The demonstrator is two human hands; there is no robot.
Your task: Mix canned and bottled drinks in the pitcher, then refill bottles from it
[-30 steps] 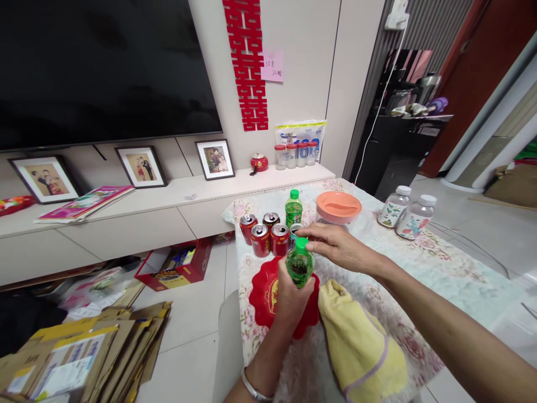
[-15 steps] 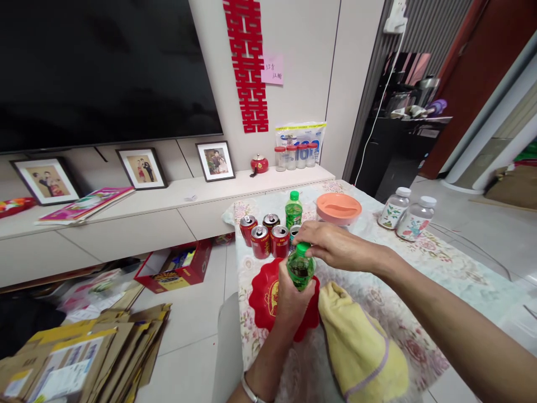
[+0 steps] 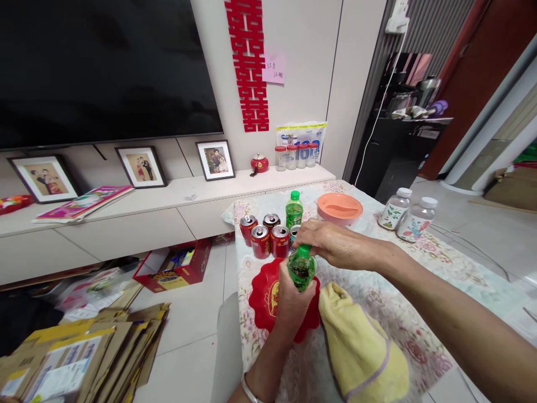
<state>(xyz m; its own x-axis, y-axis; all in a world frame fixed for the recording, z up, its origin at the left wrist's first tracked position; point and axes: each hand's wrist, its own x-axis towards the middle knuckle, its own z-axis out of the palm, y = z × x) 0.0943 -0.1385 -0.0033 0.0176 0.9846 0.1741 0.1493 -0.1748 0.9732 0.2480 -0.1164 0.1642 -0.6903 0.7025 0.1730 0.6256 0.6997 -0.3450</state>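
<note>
My left hand (image 3: 292,299) is wrapped round a green plastic drink bottle (image 3: 301,271), held upright above a red scalloped plate (image 3: 260,302). Over its top, my right hand (image 3: 331,243) grips the green bottle cap (image 3: 304,250) with bent fingers; the thumb is partly hidden. Dark liquid shows inside the bottle. Just behind stand several opened drink cans, among them a red can (image 3: 260,243), and a second green bottle (image 3: 294,210) with its cap on. Beside the plate, to the right, lies a crumpled yellow cloth (image 3: 356,341).
On the flowered tablecloth (image 3: 423,291) are an orange divided dish (image 3: 339,209) and two white-capped bottles (image 3: 415,219). A white cabinet (image 3: 168,202) with picture frames and small jars runs along the wall. Flattened cardboard (image 3: 138,347) and a red box (image 3: 176,268) lie on the floor.
My right hand has shifted slightly on the cap, its fingers lying a little lower and more closed over it. The bottle in my left hand has barely moved.
</note>
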